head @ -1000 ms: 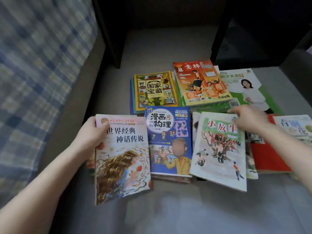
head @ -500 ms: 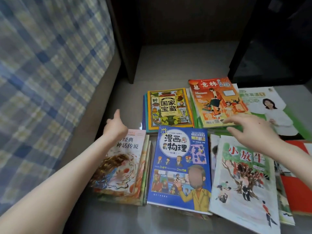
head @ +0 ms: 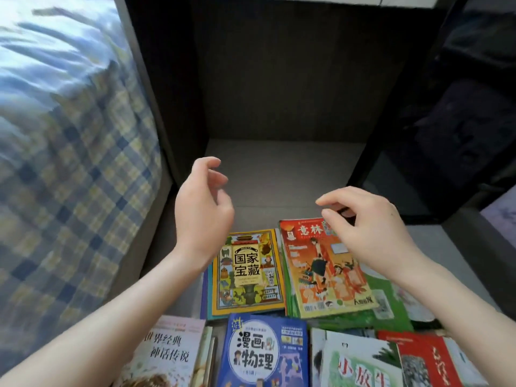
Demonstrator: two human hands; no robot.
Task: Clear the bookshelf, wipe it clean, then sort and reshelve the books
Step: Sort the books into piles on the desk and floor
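the bookshelf (head: 284, 79) fills the upper middle of the frame: one open compartment with dark, finely ribbed side and back walls and a pale grey floor (head: 279, 163) with no books on it. the same grey surface runs forward to the lower half of the frame, where the books lie flat, covers up.

in the centre sits a yellow-bordered book (head: 248, 277) with black characters and small drawn objects, stacked on a blue-edged one. just to its right, edges nearly touching, is an orange-red magazine (head: 315, 272) with cartoon figures, lying on top of a green-covered stack (head: 391, 311). along the bottom edge runs a second row: a pale pink book (head: 173, 356) at lower left, a blue comic book (head: 265, 356) with a white circle of characters, a white-and-green book (head: 360, 364), and a red book (head: 424, 358) at lower right, the last ones overlapping.

the left hand (head: 203, 210) is raised at the centre left, in front of the compartment opening, fingers loosely curled, holding nothing. the right hand (head: 371, 227) is at the centre right, palm down over the magazine's top right corner, fingers loosely bent and empty; i cannot tell whether it touches the cover. the two hands are well apart.

a bed (head: 69, 163) with a blue and yellow plaid cover fills the left side, blurred.
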